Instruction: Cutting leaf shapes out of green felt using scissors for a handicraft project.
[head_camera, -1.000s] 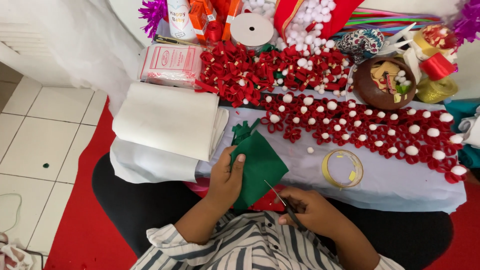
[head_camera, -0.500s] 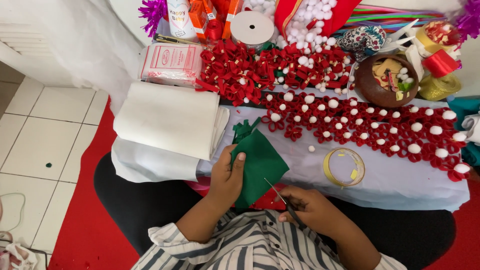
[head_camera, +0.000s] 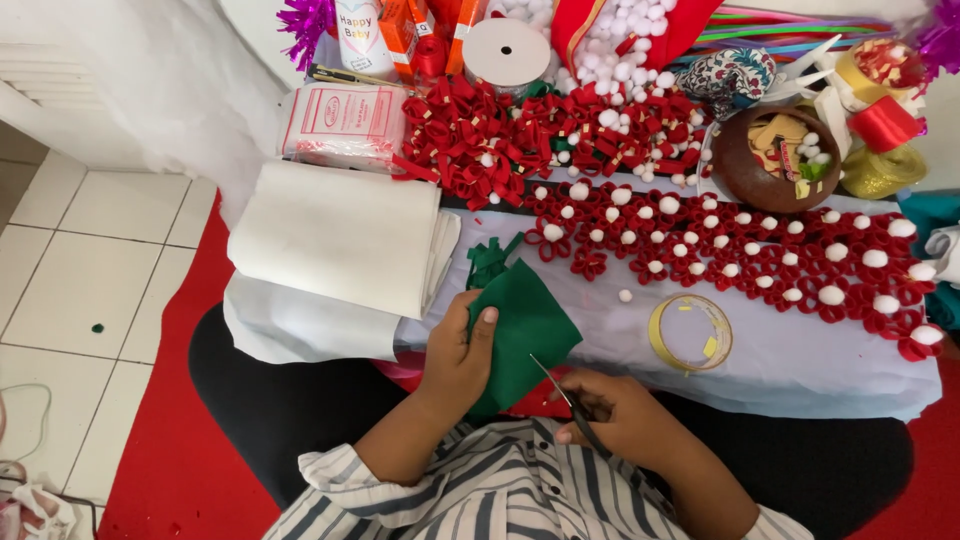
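Observation:
My left hand (head_camera: 455, 362) grips a folded piece of dark green felt (head_camera: 525, 325) at the near edge of the table, thumb on top. My right hand (head_camera: 615, 415) holds small scissors (head_camera: 562, 392), their thin blades pointing up at the felt's lower right edge. Small green felt scraps (head_camera: 490, 262) lie just beyond the felt. Both forearms come out of striped sleeves at the bottom of the view.
A folded stack of white fabric (head_camera: 340, 235) lies left of the felt. Rows of red ribbon flowers with white pom-poms (head_camera: 740, 250) cover the table's right side. A yellow tape ring (head_camera: 690, 333), a brown bowl (head_camera: 775, 160), a white ribbon spool (head_camera: 507, 50) and a pink packet (head_camera: 345, 125) stand around.

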